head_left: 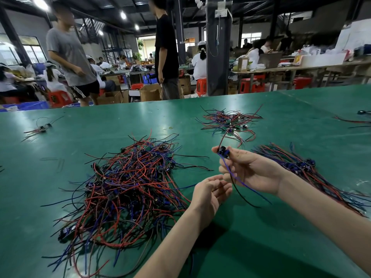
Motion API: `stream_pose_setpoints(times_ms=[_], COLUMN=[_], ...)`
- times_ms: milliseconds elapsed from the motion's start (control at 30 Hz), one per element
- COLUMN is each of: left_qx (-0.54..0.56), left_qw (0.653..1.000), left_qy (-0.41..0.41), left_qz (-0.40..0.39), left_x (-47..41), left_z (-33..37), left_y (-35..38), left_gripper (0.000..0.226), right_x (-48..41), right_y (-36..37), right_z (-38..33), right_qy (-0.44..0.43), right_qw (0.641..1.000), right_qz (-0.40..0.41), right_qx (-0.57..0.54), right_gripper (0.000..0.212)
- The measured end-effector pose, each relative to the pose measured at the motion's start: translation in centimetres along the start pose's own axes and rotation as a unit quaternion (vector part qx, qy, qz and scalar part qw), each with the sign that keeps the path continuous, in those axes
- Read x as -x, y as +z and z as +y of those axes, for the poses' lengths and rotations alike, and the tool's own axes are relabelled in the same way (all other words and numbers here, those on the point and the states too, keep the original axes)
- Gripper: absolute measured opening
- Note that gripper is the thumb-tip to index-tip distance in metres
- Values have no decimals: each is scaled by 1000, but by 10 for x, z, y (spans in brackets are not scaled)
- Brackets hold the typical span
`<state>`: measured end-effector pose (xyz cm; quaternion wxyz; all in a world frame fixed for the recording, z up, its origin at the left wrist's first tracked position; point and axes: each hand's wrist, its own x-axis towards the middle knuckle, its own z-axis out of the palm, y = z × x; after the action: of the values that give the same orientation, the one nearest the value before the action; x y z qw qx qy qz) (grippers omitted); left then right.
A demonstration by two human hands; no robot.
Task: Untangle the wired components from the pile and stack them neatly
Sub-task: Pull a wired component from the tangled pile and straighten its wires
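Note:
A big tangled pile [128,189] of red, blue and black wired components lies on the green table [261,247], left of my hands. My right hand [251,171] is raised above the table and pinches one small black component [223,151] at its fingertips; its blue and black wires hang down across the palm and a red wire arcs upward. My left hand [210,192] hovers just below and left of it, palm up, fingers relaxed, holding nothing. To the right lies a straightened row of components [305,169] with wires laid parallel.
A second tangled heap [230,122] sits further back in the middle. A small clump of wires [40,129] lies at the far left, more wires [357,121] at the far right edge. Two people stand beyond the table's far edge; seated workers and red stools fill the hall behind.

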<state>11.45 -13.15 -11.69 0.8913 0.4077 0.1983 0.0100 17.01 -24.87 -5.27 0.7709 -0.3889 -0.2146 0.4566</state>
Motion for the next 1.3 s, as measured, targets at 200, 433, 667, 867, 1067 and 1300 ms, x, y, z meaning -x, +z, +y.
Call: stream_pose_setpoints(times_ms=[200,433,667,867,1067,1300], left_qx=[19,25,-48,-427,-631,-786], left_qw=[1000,1000,998,893,693,550], left_qy=[3,7,40,136,291,113], left_qz=[-5,-4,-12,-27,189,258], left_x=[6,11,13,30,6,-73], left_z=[1,2,1,41,176,207], left_y=[1,1,4,0,-12,-91], left_gripper=[20,17,25,27,27,23], right_x=[-26,-92,-145,-91,-9,-9], right_y=[-15,-39,20,-2,-44,-46], right_z=[-17,-71,5,33,60,69], right_qy=[15,-75,-28,-198,-201,-175], right_qw=[990,927,865,769,712,624], right_qz=[121,364,248,282,295,224], right_qx=[67,58,434,538,604,728], right_gripper=[23,69,38,19,37,22])
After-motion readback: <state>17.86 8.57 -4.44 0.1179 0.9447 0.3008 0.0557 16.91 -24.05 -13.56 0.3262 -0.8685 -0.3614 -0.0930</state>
